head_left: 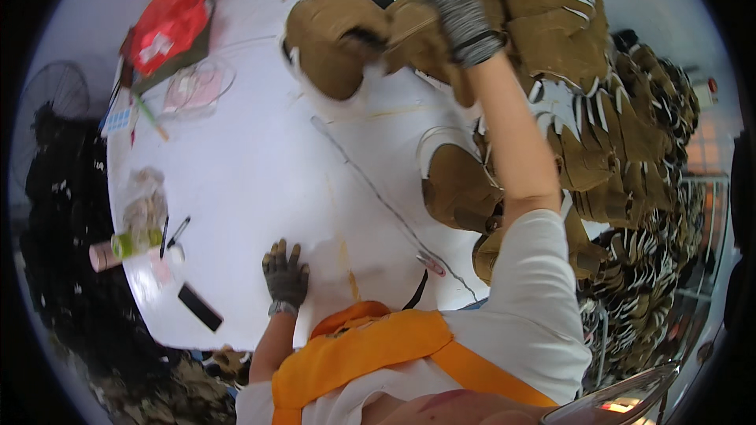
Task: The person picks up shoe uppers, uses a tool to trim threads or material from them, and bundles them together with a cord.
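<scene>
Clearly, your right hand, arm outstretched, touched a brown cap far across the table (blur hid whether it gripped); your left hand lay flat, fingers apart.

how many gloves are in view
2: the left glove, at the near edge of the white table; the right glove, toward its far edge. Others may be hidden.

Bright light, blur on the right hand, bowed edges.
</scene>
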Demonstrator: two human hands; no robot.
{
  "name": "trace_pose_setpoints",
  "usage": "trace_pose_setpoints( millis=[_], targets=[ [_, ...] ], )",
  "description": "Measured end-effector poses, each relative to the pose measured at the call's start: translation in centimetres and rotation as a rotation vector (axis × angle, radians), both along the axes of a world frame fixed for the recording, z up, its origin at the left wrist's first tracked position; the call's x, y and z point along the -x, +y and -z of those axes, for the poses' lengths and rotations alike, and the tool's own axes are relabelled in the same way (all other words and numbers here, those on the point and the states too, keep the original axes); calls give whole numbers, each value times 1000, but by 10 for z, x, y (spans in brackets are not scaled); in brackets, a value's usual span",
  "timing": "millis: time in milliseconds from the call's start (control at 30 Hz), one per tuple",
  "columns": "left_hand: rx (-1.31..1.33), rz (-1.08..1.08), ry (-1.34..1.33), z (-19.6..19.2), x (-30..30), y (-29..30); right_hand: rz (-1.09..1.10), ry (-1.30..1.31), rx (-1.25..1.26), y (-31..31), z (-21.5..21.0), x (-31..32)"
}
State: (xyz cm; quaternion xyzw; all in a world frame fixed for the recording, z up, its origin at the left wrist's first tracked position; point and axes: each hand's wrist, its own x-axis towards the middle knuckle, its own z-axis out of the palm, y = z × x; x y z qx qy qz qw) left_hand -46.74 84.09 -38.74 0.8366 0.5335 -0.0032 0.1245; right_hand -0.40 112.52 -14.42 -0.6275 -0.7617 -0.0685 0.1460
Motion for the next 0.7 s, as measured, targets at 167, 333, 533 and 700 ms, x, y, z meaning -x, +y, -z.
trace_pose_setpoints(
  millis=[167,333,533,700],
  targets=[
    [9,0,-8,0,6,1,-194,788,-183,11,-72,22],
    [-54,-26,-88,11,15,-7,-355,1202,55,-3,-151,84],
    [569,-303,-1393,-43,31,-23,-569,1439,97,-106,-196,220],
    [848,-397,-2350,-183,97,-82,-612,1267,330,-255,-96,311]
  ],
)
